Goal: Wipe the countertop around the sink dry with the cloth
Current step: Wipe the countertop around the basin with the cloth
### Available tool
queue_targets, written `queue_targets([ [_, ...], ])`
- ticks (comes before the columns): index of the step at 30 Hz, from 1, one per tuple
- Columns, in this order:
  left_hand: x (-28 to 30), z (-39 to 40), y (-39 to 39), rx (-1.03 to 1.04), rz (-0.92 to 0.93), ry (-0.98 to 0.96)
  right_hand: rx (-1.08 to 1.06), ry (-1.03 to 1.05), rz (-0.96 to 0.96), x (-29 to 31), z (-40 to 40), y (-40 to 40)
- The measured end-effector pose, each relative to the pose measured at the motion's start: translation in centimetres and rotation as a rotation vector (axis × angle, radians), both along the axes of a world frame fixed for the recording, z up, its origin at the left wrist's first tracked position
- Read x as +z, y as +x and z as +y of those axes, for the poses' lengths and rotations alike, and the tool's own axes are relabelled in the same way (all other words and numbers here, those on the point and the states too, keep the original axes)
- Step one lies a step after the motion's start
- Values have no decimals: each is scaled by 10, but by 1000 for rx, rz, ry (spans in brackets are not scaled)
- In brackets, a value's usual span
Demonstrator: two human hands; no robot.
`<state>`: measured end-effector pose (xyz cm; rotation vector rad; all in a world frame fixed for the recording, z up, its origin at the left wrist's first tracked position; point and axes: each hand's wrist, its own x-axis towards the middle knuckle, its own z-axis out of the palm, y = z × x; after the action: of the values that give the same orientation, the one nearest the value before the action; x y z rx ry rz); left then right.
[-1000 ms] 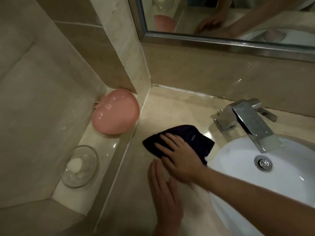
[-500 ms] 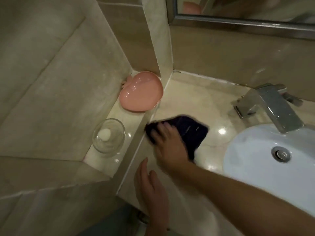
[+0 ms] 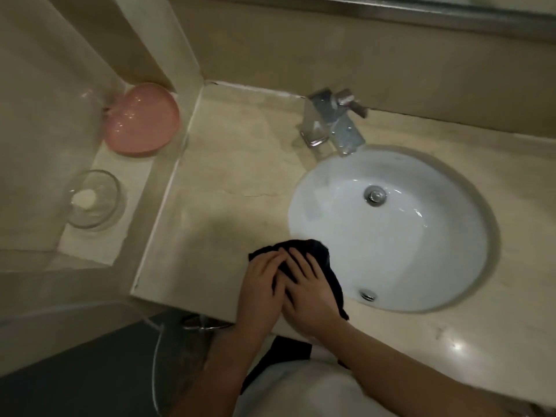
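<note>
Dim, warm, soft-focus wide-angle view with bowed edges, a shadow and one glare spot on the countertop (image 3: pixel 228 164).

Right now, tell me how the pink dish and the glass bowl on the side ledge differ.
The pink dish is opaque and looks empty; the glass bowl is clear and holds a white lump. The pink dish is wider and sits farther back, at the corner; the glass bowl sits nearer. Both are round.

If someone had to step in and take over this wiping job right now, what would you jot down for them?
Left hand and right hand: both flat on the dark cloth, fingers fairly straight, pressing it down.
Cloth: on the countertop at the front edge, just left of the sink, one end hanging off the front.
Done: cannot tell which patches are dry.
Left: likely the strips around the faucet and right of the sink.
</note>
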<state>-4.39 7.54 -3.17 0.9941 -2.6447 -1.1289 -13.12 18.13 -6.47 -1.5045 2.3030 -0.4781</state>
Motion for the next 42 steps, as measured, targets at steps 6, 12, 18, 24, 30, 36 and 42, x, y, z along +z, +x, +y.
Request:
queue_targets([
  [6,-8,64,-40,-359,47,21,-165,60,-55,1,100,-23],
  [12,-10,122,-68,-553,39,69,-233,95,-9,1,220,-74],
  [18,-2,147,-74,-516,31,72,-296,114,59,12,305,-153],
  [24,8,173,-94,-411,-19,55,-361,1,98,7,324,-209],
  [30,28,199,-110,-368,-55,96,-757,61,156,7,393,-277],
  [36,33,221,-113,-304,-87,198,-1036,53,148,6,454,-228],
  [42,25,231,-127,-259,-121,266,-1045,98,108,-5,385,-127],
])
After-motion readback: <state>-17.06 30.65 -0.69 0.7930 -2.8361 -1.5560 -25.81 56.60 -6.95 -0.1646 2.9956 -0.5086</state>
